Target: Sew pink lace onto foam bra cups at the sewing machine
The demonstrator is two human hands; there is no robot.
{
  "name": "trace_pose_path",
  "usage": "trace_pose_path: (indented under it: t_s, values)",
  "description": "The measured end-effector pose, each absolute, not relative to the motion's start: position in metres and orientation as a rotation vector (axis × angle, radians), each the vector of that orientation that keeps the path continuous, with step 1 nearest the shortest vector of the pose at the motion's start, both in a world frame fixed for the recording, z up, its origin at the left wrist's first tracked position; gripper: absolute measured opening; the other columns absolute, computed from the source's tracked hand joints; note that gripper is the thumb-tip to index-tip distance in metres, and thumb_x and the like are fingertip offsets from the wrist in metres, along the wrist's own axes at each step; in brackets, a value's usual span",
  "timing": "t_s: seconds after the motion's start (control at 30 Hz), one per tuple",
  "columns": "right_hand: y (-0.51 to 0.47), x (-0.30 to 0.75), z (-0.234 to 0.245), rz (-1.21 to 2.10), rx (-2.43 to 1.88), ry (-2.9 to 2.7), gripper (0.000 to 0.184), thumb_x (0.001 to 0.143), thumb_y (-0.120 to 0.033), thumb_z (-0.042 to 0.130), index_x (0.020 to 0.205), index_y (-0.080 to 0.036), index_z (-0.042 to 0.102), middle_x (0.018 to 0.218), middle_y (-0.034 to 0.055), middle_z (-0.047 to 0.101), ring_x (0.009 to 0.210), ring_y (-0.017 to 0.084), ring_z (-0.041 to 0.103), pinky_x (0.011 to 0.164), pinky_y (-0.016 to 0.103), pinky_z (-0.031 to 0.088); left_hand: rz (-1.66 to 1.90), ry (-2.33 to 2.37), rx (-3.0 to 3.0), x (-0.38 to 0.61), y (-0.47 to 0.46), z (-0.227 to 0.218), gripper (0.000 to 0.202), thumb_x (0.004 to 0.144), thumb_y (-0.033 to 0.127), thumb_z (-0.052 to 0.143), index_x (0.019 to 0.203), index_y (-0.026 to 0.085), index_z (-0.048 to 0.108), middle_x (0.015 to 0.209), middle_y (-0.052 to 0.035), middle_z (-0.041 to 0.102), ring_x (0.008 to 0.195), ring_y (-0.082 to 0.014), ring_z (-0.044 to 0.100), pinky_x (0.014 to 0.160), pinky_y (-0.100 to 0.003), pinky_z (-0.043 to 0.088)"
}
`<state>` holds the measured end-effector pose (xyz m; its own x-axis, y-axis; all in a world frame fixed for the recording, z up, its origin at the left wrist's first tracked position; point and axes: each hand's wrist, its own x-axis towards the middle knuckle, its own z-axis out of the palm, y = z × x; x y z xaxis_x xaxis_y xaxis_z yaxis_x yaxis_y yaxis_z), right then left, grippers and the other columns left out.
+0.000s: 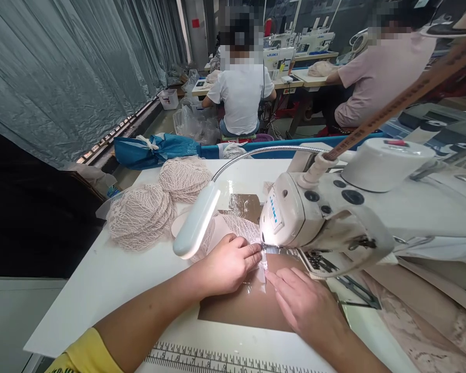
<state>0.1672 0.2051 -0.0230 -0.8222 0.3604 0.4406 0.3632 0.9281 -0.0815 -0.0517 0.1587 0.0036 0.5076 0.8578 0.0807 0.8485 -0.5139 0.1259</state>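
Note:
At the needle area of the white sewing machine (283, 212), my left hand (227, 264) is closed, its fingers pressed together on a pale lace fabric piece (243, 226). My right hand (306, 305) lies to the right and nearer to me. Its fingers are drawn together, with the fingertips at the edge of a narrow whitish strip of that fabric (263, 274); the thumb is hidden. Beneath both hands is a brown, shiny sheet (244, 311) on the machine bed. The machine head hides part of the needle and presser foot.
Stacked lace pieces (142, 217) and another lace stack (184, 178) lie at left. A lit gooseneck lamp (197, 220) leans over the table (89, 290). A thread cone (386, 163) stands on the machine; beige fabric (423, 311) lies right. Two people sit beyond.

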Motion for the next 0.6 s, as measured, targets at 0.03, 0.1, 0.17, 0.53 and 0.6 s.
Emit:
trace_pose_path:
  t_s: [0.03,0.1,0.17,0.53,0.6]
  values:
    - [0.206,0.167,-0.024,-0.031,-0.527,-2.621,0.033,0.086,-0.005,0.043,0.102,-0.014,0.070,0.073,0.0028,0.066,0.061,0.015,0.054,0.062,0.029,0.038,0.205,1.516,2.668,-0.052,0.160,0.003,0.039,0.090,0.019,0.047,0.128,0.013,0.053,0.127,-0.0117,0.058,0.092,-0.0231,0.049,0.083,-0.037,0.037]
    - [0.207,0.165,-0.025,-0.081,-0.552,-2.621,0.034,0.086,-0.006,0.043,0.103,-0.014,0.070,0.076,0.0034,0.068,0.062,0.015,0.056,0.061,0.029,0.038,0.205,1.533,2.667,-0.054,0.161,0.003,0.039,0.090,0.018,0.047,0.128,0.013,0.053,0.124,-0.0120,0.059,0.091,-0.0229,0.049,0.083,-0.037,0.037]
    - [0.208,0.162,-0.025,-0.140,-0.587,-2.634,0.035,0.086,-0.007,0.042,0.106,-0.015,0.070,0.080,0.0045,0.070,0.063,0.015,0.057,0.059,0.029,0.039,0.212,1.558,2.658,-0.054,0.163,0.002,0.038,0.090,0.018,0.047,0.127,0.012,0.053,0.123,-0.0125,0.059,0.092,-0.0231,0.049,0.083,-0.037,0.038]
    - [0.211,0.152,-0.031,-0.267,-0.707,-2.624,0.038,0.084,-0.004,0.044,0.111,-0.012,0.070,0.095,0.0082,0.073,0.074,0.018,0.063,0.067,0.029,0.046,0.325,1.708,2.593,-0.061,0.176,-0.010,0.034,0.088,0.016,0.047,0.120,0.014,0.056,0.132,-0.0103,0.055,0.102,-0.0251,0.050,0.090,-0.040,0.041]
    - [0.212,0.153,-0.033,-0.239,-0.696,-2.618,0.036,0.087,-0.007,0.044,0.112,-0.013,0.069,0.094,0.0079,0.073,0.075,0.018,0.063,0.066,0.029,0.046,0.412,1.748,2.563,-0.063,0.177,-0.014,0.038,0.087,0.017,0.048,0.124,0.014,0.054,0.134,-0.0101,0.053,0.104,-0.0255,0.051,0.091,-0.041,0.042]
